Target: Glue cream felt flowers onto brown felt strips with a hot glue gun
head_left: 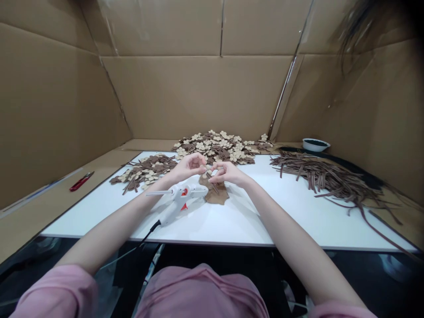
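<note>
Over the middle of the white board, my left hand (191,166) pinches a small pale flower cutout (208,168) between thumb and fingers. My right hand (229,172) meets it from the other side, its bent fingertips closed at the flower's edge; the exact contact is too small to make out. Just below the fingertips, thin brown strips (214,186) lie across an irregular brown leather-like piece (217,197). Beside that piece, under my left forearm, a white glue gun (179,201) with a red trigger rests on its side, its nozzle end close to the brown piece.
Beige and brown flower cutouts are heaped (218,148) at the back. A smaller pile of flowers with strips (145,171) lies left. Long brown strips (318,174) spread at right, before a white bowl (316,145). A red utility knife (81,181) lies far left. Cardboard walls (195,97) enclose the board.
</note>
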`<action>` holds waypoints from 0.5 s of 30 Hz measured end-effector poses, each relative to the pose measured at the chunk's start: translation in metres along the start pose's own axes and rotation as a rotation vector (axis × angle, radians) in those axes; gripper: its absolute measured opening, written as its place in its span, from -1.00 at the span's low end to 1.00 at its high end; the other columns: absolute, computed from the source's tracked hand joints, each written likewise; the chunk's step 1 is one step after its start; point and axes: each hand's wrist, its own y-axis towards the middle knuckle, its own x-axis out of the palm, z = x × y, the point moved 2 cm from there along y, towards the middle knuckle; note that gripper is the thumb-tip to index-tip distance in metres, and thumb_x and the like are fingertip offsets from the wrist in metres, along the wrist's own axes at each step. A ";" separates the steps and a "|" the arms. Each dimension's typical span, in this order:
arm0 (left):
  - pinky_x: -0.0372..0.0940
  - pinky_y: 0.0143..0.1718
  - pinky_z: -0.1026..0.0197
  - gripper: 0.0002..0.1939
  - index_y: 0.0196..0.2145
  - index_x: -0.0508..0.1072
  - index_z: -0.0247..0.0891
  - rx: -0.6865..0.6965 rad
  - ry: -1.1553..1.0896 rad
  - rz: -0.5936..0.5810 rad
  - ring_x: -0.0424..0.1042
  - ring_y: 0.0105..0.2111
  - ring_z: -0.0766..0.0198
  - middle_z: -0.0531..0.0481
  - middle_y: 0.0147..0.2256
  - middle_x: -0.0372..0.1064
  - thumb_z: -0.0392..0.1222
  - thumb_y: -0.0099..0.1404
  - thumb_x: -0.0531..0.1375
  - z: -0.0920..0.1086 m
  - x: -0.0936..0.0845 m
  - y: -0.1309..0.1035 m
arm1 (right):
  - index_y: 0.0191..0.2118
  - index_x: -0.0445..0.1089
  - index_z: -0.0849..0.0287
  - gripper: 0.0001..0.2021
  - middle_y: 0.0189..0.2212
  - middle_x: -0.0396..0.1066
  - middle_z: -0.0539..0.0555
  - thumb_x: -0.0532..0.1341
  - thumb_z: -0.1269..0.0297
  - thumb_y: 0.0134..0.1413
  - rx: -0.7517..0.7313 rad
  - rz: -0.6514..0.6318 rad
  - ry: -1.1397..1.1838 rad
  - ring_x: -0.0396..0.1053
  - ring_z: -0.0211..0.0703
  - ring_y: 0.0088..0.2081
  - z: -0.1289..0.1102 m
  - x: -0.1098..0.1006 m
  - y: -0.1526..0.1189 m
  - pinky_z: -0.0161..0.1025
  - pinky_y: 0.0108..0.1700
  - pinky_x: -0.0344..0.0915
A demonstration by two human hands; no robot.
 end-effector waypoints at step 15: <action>0.17 -0.46 0.39 -0.60 -0.33 0.30 -0.32 0.025 -0.017 0.019 0.29 -0.50 0.46 0.09 -0.44 0.31 -0.06 0.07 0.40 -0.002 0.002 0.002 | -0.20 0.28 0.18 -0.46 -0.59 0.49 -0.03 0.50 0.23 -0.36 -0.018 -0.047 0.059 0.43 -0.20 -0.51 0.003 0.004 0.001 -0.31 -0.37 0.28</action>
